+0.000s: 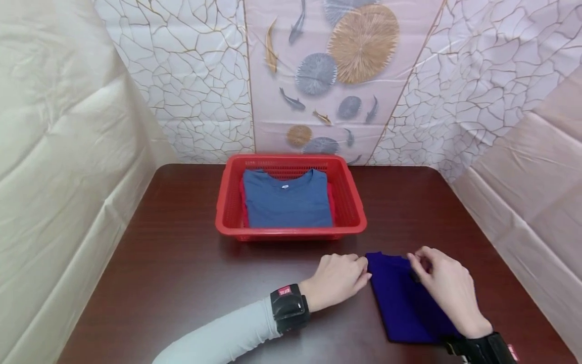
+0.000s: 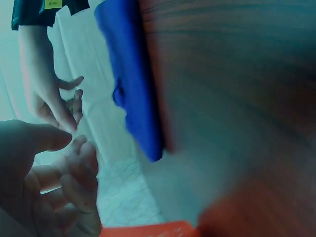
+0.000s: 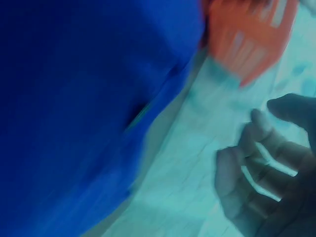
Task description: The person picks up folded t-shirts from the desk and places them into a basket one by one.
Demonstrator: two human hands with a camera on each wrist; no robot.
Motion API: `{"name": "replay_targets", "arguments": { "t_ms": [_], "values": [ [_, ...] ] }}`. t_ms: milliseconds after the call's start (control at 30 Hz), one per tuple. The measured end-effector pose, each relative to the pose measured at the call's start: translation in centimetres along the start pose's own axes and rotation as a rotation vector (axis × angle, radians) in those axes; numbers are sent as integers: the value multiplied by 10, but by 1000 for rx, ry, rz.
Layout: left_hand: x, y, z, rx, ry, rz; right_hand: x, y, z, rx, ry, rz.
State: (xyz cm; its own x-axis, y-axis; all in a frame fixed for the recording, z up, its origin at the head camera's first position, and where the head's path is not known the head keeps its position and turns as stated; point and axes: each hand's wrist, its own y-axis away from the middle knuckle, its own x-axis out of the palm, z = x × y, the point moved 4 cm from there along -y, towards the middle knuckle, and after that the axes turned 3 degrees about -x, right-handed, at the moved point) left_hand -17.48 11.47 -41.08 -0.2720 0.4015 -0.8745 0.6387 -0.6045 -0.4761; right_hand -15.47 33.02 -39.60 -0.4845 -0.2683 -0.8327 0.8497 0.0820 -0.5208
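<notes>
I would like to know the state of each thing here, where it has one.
Dark blue cloth: folded, lying on the table.
Red basket: upright, with clothes inside.
Blue-grey shirt: folded, on top.
Red cloth: mostly covered by the shirt.
Left hand: fingers loosely curled, holding nothing.
Right hand: fingers loosely curled, holding nothing.
Black wristbands: worn, one on each wrist.

From the head we look forward and down over the table (image 1: 182, 283). From each wrist our view is near and tilted; both share the cloth (image 2: 136, 74) and basket (image 3: 253, 27).
</notes>
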Motion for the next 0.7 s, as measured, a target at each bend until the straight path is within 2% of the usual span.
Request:
{"name": "replay_targets", "arguments": {
  "t_ms": [133,233,333,433,567,700],
  "values": [
    [24,-5,-3,-25,15,108,-8,21,-46,164,61,82],
    [40,-10,-2,-66,4,178,-10,39,-77,318,104,231],
    [52,-14,1,-118,7,248,-8,51,-98,424,123,377],
    [61,-18,0,-149,15,308,-3,58,-111,465,98,483],
    [69,-22,-2,-158,29,348,3,57,-117,455,7,546],
    [75,-26,-5,-161,118,387,5,54,-118,437,-72,579]
  ]
}}
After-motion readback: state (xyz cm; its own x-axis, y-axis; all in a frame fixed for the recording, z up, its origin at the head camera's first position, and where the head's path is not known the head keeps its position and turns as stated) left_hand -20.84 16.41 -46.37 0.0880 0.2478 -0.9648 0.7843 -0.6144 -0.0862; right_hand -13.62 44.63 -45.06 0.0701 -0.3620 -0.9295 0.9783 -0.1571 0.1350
